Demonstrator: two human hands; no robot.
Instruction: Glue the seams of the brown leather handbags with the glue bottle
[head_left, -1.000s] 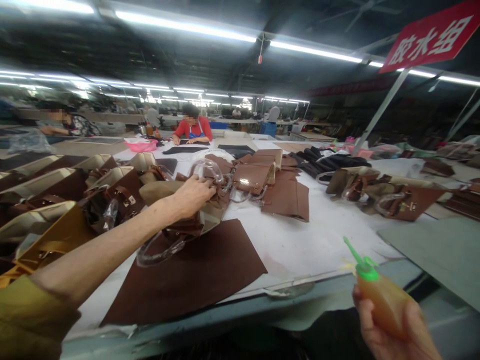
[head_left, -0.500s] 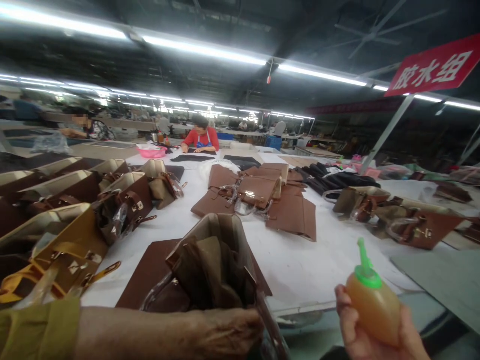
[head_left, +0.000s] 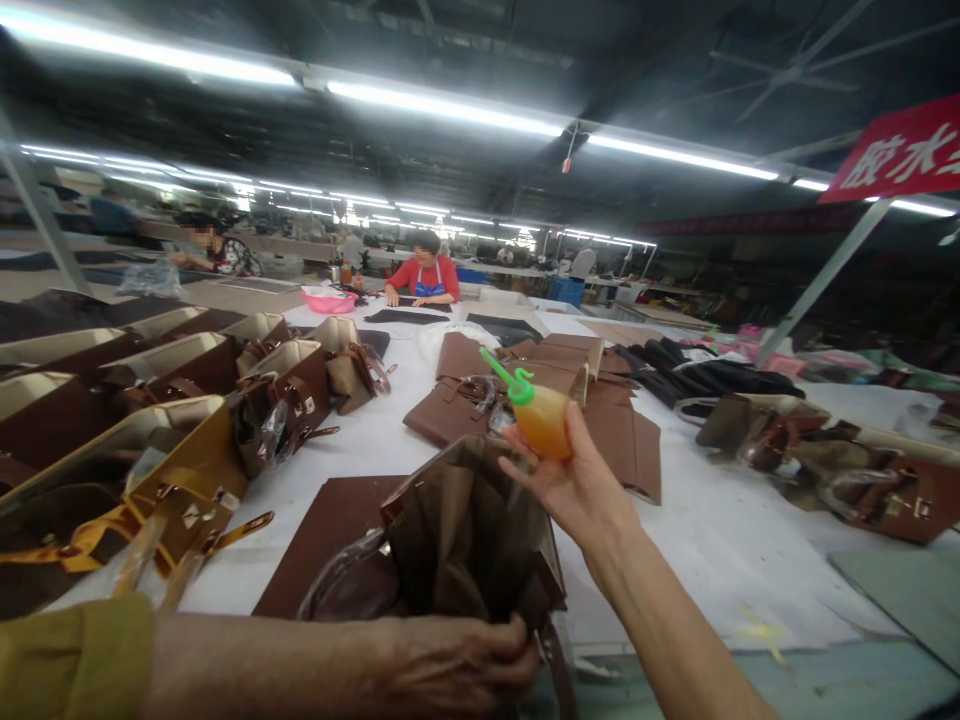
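Observation:
My left hand (head_left: 457, 665) is closed on the near edge of an open brown handbag (head_left: 465, 530) that stands on a dark brown leather sheet (head_left: 322, 530) at the table's front. My right hand (head_left: 574, 485) reaches over the bag's open top, gripping an amber glue bottle (head_left: 541, 420) with a green nozzle that points up and to the left. The bag's lining is folded inward. A clear plastic-wrapped handle (head_left: 349, 590) lies at the bag's left side.
Brown and tan handbags (head_left: 172, 400) stand in rows on the left. Flat brown pieces (head_left: 600, 420) lie mid-table, with more bags (head_left: 862, 470) on the right. People sit at the far end (head_left: 424, 280). A red sign (head_left: 904, 150) hangs upper right.
My left hand pulled the bag from mid-table to the front edge and stood it open. My right hand moved the glue bottle from the lower right up over the bag's opening.

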